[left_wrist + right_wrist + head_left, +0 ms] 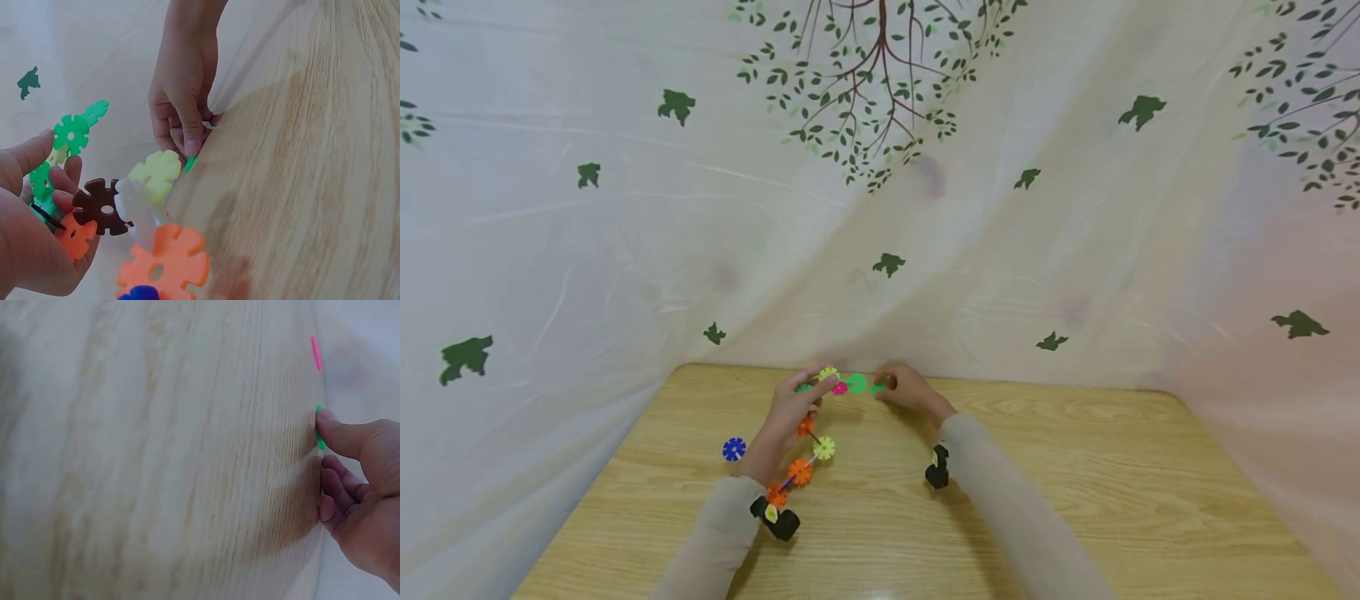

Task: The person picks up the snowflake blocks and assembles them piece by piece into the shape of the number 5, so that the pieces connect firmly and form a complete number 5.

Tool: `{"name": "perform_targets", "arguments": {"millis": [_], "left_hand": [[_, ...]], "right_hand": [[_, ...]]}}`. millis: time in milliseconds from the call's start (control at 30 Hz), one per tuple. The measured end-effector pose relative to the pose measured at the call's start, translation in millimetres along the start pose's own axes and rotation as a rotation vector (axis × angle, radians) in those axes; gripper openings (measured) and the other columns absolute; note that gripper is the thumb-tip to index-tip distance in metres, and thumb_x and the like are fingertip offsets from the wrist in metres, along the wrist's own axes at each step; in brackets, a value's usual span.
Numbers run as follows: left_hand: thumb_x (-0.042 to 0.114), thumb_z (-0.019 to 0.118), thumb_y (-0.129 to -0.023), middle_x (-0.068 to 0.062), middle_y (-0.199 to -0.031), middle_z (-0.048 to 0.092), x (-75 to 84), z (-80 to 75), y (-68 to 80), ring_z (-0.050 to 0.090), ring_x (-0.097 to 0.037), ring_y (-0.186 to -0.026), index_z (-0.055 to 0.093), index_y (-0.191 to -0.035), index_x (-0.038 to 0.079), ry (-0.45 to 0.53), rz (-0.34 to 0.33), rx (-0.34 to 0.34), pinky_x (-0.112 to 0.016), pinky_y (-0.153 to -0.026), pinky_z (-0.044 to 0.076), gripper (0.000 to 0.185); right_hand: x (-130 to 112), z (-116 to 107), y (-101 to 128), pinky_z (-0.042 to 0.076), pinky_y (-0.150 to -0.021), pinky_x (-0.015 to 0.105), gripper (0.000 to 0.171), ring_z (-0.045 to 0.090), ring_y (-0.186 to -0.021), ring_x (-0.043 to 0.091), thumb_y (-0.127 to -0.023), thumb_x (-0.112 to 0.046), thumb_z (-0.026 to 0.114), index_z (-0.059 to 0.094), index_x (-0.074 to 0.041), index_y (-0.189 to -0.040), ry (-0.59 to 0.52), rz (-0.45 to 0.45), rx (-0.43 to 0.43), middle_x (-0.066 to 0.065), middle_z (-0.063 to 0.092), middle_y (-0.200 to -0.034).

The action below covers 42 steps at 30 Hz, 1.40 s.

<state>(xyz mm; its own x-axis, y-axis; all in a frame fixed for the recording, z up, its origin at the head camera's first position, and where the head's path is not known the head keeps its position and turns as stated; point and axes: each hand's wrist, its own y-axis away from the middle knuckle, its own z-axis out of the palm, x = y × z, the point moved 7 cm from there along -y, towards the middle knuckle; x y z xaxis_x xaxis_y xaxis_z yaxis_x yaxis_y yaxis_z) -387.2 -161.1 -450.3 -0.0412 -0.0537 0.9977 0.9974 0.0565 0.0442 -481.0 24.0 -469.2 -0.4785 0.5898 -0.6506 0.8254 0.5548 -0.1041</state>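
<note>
Currently left hand [786,417] grips a chain of snowflake discs [100,206], fingers curled round the brown and green ones. Right hand [908,390] pinches a loose green disc [320,428] at the table's [1075,483] far edge, against the leaf-print sheet [625,208]. Discs look light, stiff and thin; likely best pinched by the rim, slots left free. A blue disc [733,449] lies apart.

Chain of bright snowflake discs [811,433] lies along the table's far edge.
</note>
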Motion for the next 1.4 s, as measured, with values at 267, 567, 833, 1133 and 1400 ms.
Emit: {"name": "perform_targets", "arguments": {"millis": [267,567,833,1133,1400], "left_hand": [[0.039,0.074,-0.078,0.004,-0.082,0.049,1.8,1.3,0.4,0.046,-0.008,-0.066,0.06,-0.125,0.018,-0.022,-0.009,0.025,-0.019,-0.049,0.037,0.053],[0.038,0.073,-0.08,0.004,-0.081,0.049,2.6,5.9,-1.2,0.046,-0.009,-0.067,0.059,-0.126,0.015,-0.021,-0.003,0.018,-0.019,-0.047,0.036,0.054],[0.035,0.073,-0.081,0.003,-0.088,0.051,0.1,12.9,-4.0,0.046,-0.009,-0.068,0.062,-0.122,0.019,0.014,-0.021,0.009,-0.018,-0.048,0.035,0.045],[0.034,0.073,-0.081,0.003,-0.091,0.05,-0.2,16.3,-6.4,0.046,-0.009,-0.068,0.057,-0.128,0.013,0.033,-0.044,0.015,-0.017,-0.049,0.035,0.054],[0.039,0.072,-0.081,0.001,-0.09,0.049,2.7,18.3,-6.3,0.045,-0.006,-0.064,0.058,-0.128,0.016,0.035,-0.023,0.021,-0.017,-0.045,0.034,0.055]], "right_hand": [[5,0,11,0.046,-0.072,0.024,0.029,0.054,-0.081,0.016,-0.074,-0.004,0.078,0.059,0.001,-0.096,-0.149,0.026,0.002,0.012,0.059,-0.089],[4,-6,31,0.046,-0.058,0.022,0.025,0.055,-0.072,0.011,-0.073,0.0,0.077,0.063,0.004,-0.094,-0.294,0.095,0.055,0.013,0.064,-0.083],[5,-13,48,0.051,-0.056,0.027,0.027,0.06,-0.066,0.012,-0.075,0.0,0.075,0.068,0.005,-0.101,-0.49,0.097,0.13,0.015,0.068,-0.083],[-31,-37,63,0.055,-0.068,0.046,0.022,0.064,-0.07,0.023,-0.078,0.002,0.072,0.064,0.012,-0.096,-0.631,0.053,0.208,0.015,0.066,-0.08],[-29,-38,61,0.055,-0.066,0.038,0.026,0.061,-0.067,0.013,-0.076,-0.006,0.076,0.064,0.009,-0.094,-0.629,0.017,0.307,0.005,0.066,-0.078]]}}
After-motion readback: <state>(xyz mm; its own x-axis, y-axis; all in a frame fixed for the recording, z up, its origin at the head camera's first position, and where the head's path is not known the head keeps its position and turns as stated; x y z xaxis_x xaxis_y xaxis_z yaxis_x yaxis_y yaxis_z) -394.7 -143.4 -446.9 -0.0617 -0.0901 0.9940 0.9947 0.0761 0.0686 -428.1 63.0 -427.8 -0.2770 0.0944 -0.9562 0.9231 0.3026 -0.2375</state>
